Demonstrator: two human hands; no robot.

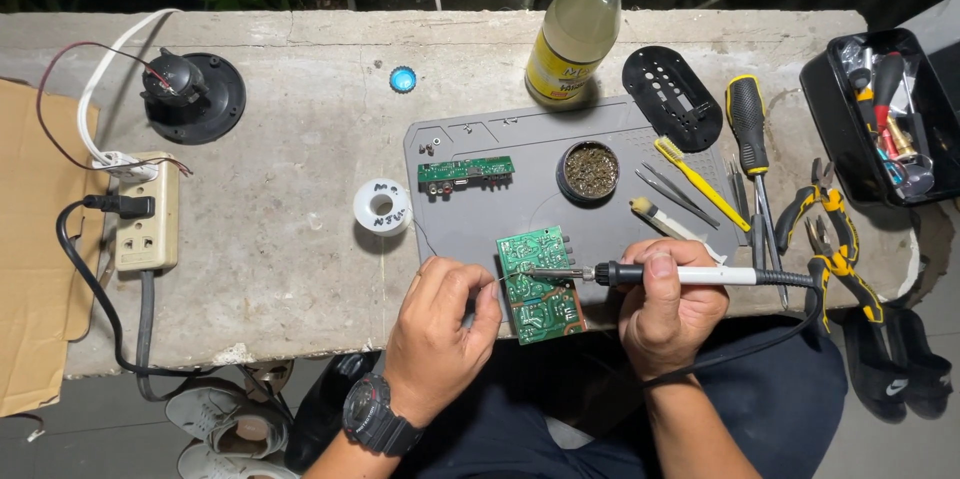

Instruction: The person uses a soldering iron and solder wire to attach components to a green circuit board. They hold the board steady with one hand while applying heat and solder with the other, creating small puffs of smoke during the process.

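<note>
Gripping soldering iron (680,276), right hand (668,304) closed | left hand (440,334) pinching solder wire (492,282) | tip on green circuit board (538,284)

A green circuit board (538,282) lies flat at the near edge of a grey work mat (470,139), tilted slightly, its copper-brown lower corner hanging over the table edge. A soldering iron (655,276) with a white and black handle lies level, its metal tip on the board's middle. A thin solder wire (497,280) meets the board from the left.
</note>
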